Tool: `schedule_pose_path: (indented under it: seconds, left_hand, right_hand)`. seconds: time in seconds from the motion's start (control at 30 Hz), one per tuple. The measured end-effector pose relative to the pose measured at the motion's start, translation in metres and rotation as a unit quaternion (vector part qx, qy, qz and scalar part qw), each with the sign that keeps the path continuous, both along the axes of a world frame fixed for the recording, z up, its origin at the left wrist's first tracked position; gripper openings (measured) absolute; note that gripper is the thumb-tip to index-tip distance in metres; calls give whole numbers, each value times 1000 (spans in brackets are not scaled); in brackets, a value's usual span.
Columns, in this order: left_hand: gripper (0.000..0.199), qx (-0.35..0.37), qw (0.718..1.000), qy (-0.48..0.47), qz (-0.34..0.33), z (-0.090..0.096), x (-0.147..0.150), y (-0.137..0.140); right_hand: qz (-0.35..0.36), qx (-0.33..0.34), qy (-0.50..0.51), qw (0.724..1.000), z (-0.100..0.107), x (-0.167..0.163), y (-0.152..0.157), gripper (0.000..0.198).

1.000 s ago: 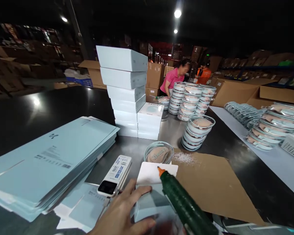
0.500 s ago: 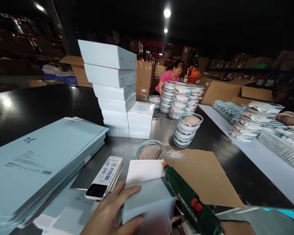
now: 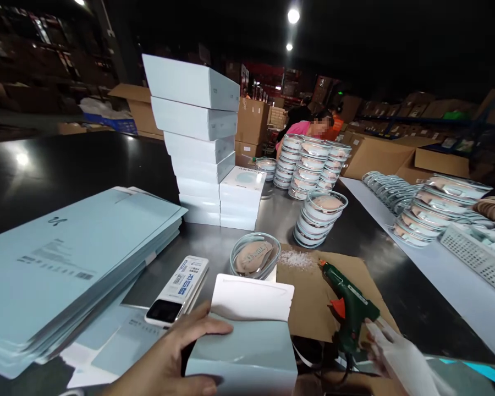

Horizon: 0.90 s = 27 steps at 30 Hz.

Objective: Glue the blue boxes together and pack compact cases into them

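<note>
My left hand (image 3: 185, 352) grips the left side of a light blue box (image 3: 241, 349) at the bottom of the view, thumb in front, fingers over the top. The box's white flap (image 3: 251, 297) stands raised at its far edge. My right hand (image 3: 390, 352), in a white glove and partly blurred, has its fingertips at the rear end of a green glue gun (image 3: 350, 300) with an orange trigger. The gun's nozzle lies over a cardboard sheet (image 3: 303, 313). Behind the flap sits a clear oval case (image 3: 254, 256) holding a beige item.
Flat blue cartons (image 3: 78, 247) lie stacked at left, beside a white printed device (image 3: 179, 291). Finished-looking boxes (image 3: 198, 148) tower behind. Clear cases (image 3: 319, 217) stand in stacks, with more at right near a white basket (image 3: 474, 258). A person (image 3: 303, 129) bends beyond the table.
The glue gun has moved away from the flap, rightward onto the cardboard. My gloved right hand has come into view. The box has shifted slightly, and its flap shows more fully.
</note>
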<state>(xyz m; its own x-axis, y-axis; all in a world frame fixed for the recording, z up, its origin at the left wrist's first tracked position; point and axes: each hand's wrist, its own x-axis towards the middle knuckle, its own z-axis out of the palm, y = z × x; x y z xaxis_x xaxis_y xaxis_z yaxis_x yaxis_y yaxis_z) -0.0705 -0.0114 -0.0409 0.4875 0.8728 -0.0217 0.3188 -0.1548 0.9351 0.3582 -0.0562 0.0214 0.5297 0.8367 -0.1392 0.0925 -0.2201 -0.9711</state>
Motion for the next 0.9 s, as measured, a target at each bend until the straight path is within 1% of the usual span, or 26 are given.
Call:
schedule_pose_path:
  seconds: [0.03,0.07,0.1,0.13,0.17,0.2,0.23,0.27,0.3,0.33,0.37,0.4,0.43,0.47,0.53,0.6,0.67,0.7,0.73,0.77,0.8,0.83,0.87,0.9]
  left_hand:
    - [66,-8,1000,-1,-1,2,2,-1]
    - [66,-15,1000,-4,1,4,5,-2]
    - [65,-20,1000,-10,10,7,9,-4]
    - [63,-21,999,-21,24,9,13,-5]
    - [62,-19,998,-39,43,10,18,-7]
    - [60,-16,995,-68,65,10,23,-9]
    - [56,-16,990,-110,86,9,28,-11]
    - [53,-17,981,-164,105,8,33,-13]
    - [51,-18,968,-219,121,6,37,-15]
    - [49,-14,955,-266,134,5,40,-16]
    - [49,-6,945,-295,143,4,42,-17]
    - [48,8,942,-303,145,4,43,-18]
    - [48,27,947,-291,136,6,43,-17]
    - [46,47,956,-265,113,8,42,-16]
    - [35,73,976,-197,49,14,38,-12]
    - [24,85,987,-139,-14,23,33,-7]
    - [21,85,990,-102,-52,33,26,0]
    - [21,87,990,-94,-62,37,23,3]
    - [21,92,990,-92,-58,41,19,5]
    - [21,101,989,-98,-34,44,16,8]
    - [20,108,987,-115,15,46,13,11]
    - [20,108,980,-144,85,46,10,13]
    - [22,96,964,-183,168,44,9,15]
    - [26,69,941,-223,246,42,9,16]
  right_hand:
    - [11,13,-12,1000,-2,-6,-3,29]
    - [41,39,-18,998,-4,-17,-6,42]
    - [88,75,-18,993,-7,-33,-8,66]
    - [156,123,-16,980,-11,-51,-9,92]
    - [220,155,-5,963,-15,-71,-9,114]
    - [284,179,10,942,-19,-89,-8,121]
    - [335,196,26,921,-23,-105,-8,120]
    - [365,210,36,906,-26,-116,-7,110]
    - [387,222,27,895,-29,-123,-7,96]
    - [401,231,0,887,-31,-126,-8,84]
    - [409,237,-39,880,-32,-125,-9,78]
    - [416,241,-80,873,-32,-122,-9,76]
    - [424,240,-118,866,-30,-118,-10,76]
    - [435,239,-143,856,-27,-115,-10,77]
    - [450,251,-167,841,-19,-112,-8,80]
    - [456,267,-189,828,-11,-113,-5,76]
    - [466,277,-195,817,-6,-113,-2,67]
    - [470,265,-182,822,-6,-112,-1,61]
    - [469,249,-148,834,-6,-110,-1,56]
    - [457,227,-94,855,-7,-106,0,56]
    - [434,199,-30,878,-8,-102,-1,58]
    - [405,169,36,898,-9,-98,-1,62]
    - [380,136,85,911,-10,-94,-1,67]
    - [361,112,106,919,-10,-90,-1,69]
